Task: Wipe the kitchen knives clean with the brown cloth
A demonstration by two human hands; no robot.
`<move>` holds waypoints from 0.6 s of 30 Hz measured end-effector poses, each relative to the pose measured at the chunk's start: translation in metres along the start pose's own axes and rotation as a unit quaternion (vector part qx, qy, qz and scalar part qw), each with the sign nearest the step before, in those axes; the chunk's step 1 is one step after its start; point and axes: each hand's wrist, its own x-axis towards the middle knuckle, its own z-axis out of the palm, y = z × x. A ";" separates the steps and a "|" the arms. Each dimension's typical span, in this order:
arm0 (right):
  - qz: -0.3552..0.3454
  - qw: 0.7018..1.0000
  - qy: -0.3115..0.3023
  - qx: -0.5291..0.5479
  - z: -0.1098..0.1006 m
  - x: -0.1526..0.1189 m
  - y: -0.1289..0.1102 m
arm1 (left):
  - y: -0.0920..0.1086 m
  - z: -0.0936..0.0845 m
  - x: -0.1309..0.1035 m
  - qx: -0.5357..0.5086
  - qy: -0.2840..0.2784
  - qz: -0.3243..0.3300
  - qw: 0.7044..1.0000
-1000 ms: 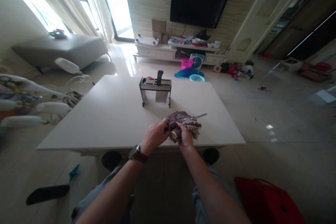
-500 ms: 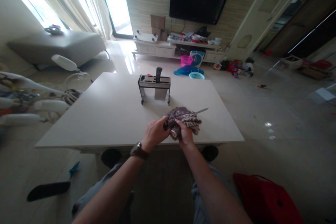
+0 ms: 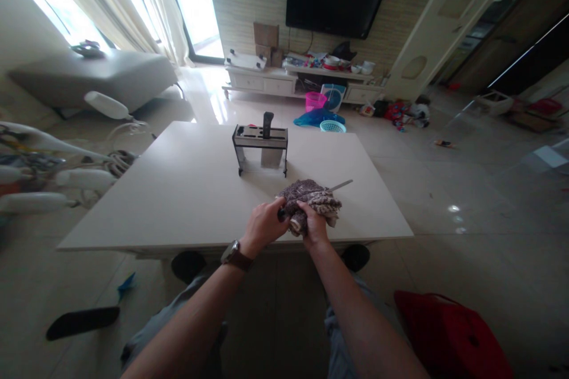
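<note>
A knife blade [image 3: 342, 185] pokes out to the right of a bunched brown-and-white cloth [image 3: 307, 190] over the near part of the table. Most of the blade is covered by the cloth. My left hand [image 3: 265, 224] is closed around the dark handle end of the knife, at the cloth's left side. With thumb on top, my right hand [image 3: 315, 228] grips the cloth around the blade; its other fingers are hidden underneath. Beyond the hands, a metal-and-clear knife block [image 3: 260, 141] stands upright on the table, and a black-handled knife [image 3: 268, 124] is slotted into it.
The white table [image 3: 178, 189] has its near edge just before my lap. A red bag [image 3: 448, 331] lies on the floor at right. White fan-like blades [image 3: 84, 179] and cables are at left. Past the table are baskets [image 3: 332, 126] and a TV cabinet [image 3: 278, 86].
Both hands, the cloth and the knife keep almost the same place and grip. The whole view has shifted very slightly.
</note>
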 end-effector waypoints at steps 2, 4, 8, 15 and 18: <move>0.004 1.000 -0.005 -0.007 -0.001 0.000 0.000 | 0.000 0.001 0.000 -0.004 0.002 0.006 1.000; 0.011 1.000 -0.007 -0.004 -0.001 0.000 -0.001 | 0.000 0.002 0.000 -0.004 0.008 0.010 1.000; 0.021 1.000 0.005 0.020 0.001 -0.002 -0.002 | -0.001 0.002 0.000 -0.005 0.021 0.012 1.000; 0.015 1.000 0.006 0.021 0.002 -0.003 -0.005 | -0.001 0.002 0.000 -0.027 0.029 0.022 0.999; 0.015 1.000 -0.003 0.023 0.001 -0.002 -0.004 | -0.001 0.003 0.000 -0.033 0.032 0.022 0.999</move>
